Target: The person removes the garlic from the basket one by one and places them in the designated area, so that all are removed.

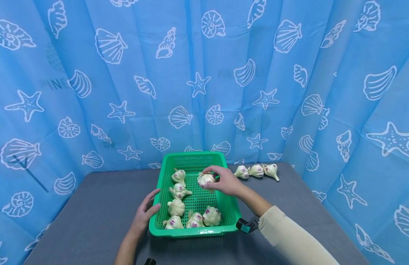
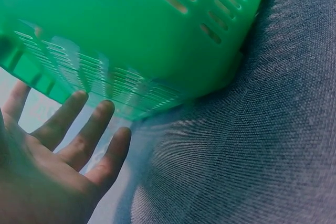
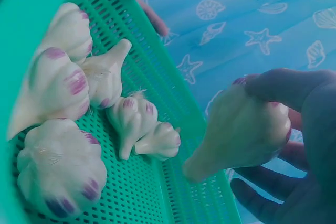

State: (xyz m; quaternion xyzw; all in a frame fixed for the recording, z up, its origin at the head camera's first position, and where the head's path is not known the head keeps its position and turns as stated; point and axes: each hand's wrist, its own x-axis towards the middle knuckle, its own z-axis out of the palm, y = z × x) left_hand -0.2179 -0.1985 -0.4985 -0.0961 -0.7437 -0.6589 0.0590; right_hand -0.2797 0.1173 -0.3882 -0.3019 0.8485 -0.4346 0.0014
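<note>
A: Right hand [image 1: 226, 182]?
B: Purple-streaked garlic bulb [image 1: 206, 179] pinched between thumb and fingers, held over the green plastic basket [image 1: 184, 233].
A: Left hand [image 1: 143, 213]?
B: Nothing gripped; fingers spread loosely at the basket's nearest side, presumably so it is steadied.

Two hands over the worktop [image 1: 101, 206], the right reaching farther.
The left hand [image 1: 145, 213] has its fingers [image 2: 93, 136] spread and nearly straight, its forearm [image 1: 127, 248] angled toward the far edge. The right hand [image 1: 227, 182], nearer that edge, bends thumb and fingers in a grip; its forearm slants in from the right edge's side.
</note>
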